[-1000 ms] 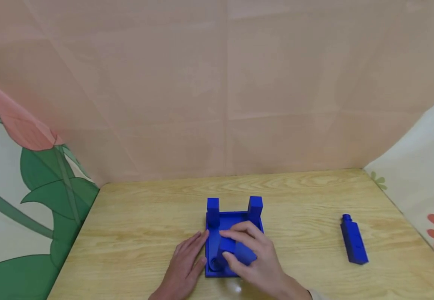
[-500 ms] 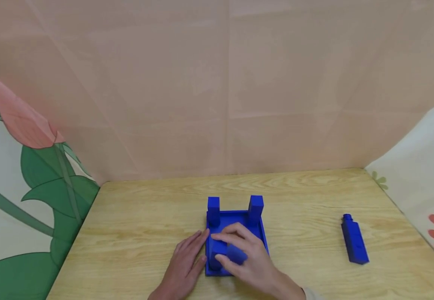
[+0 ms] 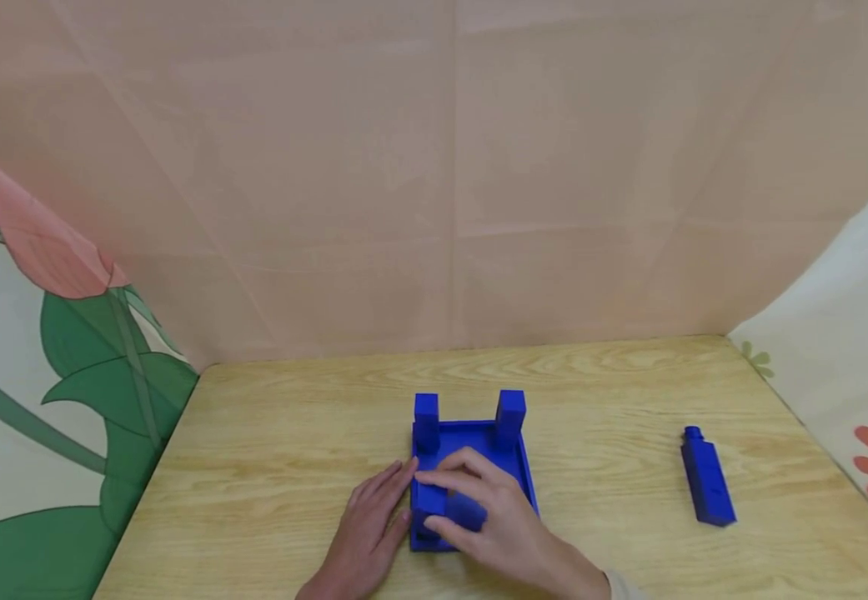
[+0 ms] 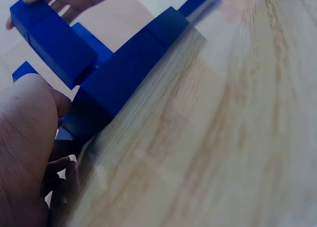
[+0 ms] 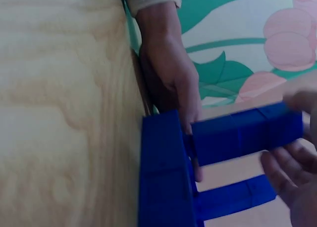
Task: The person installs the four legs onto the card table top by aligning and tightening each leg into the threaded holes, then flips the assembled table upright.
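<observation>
A blue tray-like base [image 3: 471, 437] with a raised rim lies on the wooden table, blue square legs [image 3: 426, 421] standing at its two far corners. At its near left corner my right hand [image 3: 501, 517] pinches a third blue leg [image 3: 429, 502] by the top between thumb and fingers. That leg stands roughly upright, its lower end at the base, as the right wrist view also shows with the held leg [image 5: 242, 133]. My left hand [image 3: 372, 521] rests on the table, straight fingers against the base's left side. The near right corner is hidden behind my right hand.
Another blue square leg [image 3: 708, 479] with a round threaded-looking end lies on the table [image 3: 599, 433] to the right. A plain pinkish cloth [image 3: 449, 183] hangs behind the table, and flower-printed cloth [image 3: 73, 375] flanks it.
My right hand has moved the leg left and brought it over the near left corner, covering the round socket seen there earlier. The left hand has stayed in place.
</observation>
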Demonstrator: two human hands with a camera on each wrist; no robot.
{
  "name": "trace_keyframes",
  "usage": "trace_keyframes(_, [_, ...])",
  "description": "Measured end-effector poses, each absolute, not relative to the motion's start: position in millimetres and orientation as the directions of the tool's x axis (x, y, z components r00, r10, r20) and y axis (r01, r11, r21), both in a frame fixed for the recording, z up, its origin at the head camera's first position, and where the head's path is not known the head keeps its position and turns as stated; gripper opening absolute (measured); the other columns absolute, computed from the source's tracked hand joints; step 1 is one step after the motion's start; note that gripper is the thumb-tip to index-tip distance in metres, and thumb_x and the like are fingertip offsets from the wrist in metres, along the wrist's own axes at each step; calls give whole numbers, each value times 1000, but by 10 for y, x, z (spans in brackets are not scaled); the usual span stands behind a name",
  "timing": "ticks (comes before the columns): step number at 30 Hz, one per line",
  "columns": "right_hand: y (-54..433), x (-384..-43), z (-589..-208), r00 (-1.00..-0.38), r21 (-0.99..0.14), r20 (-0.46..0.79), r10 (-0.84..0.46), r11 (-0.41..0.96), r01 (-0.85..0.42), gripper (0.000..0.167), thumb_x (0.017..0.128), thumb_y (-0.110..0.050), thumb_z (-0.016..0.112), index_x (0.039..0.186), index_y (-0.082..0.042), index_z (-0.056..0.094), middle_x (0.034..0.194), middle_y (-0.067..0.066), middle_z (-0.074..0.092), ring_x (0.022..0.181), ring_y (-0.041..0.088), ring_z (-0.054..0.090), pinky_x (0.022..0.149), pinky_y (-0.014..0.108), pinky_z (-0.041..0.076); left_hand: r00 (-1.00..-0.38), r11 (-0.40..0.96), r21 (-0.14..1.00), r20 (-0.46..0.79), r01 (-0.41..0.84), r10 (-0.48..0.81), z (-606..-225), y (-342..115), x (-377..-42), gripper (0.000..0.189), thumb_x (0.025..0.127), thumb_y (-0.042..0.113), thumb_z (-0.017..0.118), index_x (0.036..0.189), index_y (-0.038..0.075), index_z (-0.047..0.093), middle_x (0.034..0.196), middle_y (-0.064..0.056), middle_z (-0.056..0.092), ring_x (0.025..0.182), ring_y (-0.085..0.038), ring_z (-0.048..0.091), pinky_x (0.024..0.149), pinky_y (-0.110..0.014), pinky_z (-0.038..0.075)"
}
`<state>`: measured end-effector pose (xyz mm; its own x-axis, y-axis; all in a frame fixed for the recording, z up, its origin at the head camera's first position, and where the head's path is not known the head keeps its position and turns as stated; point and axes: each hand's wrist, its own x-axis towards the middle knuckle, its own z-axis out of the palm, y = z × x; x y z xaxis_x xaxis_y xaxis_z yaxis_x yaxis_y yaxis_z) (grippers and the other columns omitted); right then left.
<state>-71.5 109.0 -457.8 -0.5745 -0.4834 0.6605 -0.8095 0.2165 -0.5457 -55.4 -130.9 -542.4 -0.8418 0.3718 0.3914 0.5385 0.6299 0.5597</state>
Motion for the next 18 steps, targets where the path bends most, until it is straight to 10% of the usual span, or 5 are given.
trace_keyframes(18, [1182,-749,-4545,-649,-621,584,-487,246,-744,36,95,-13,89,126,-16,71,124,-1,70,111,15,69,83,31,65,-843,622,570,399,537,362,-5441,-1302,-555,56,115,16,56,170,14,48,168,1,55,154,-31,52,119,-61,42])
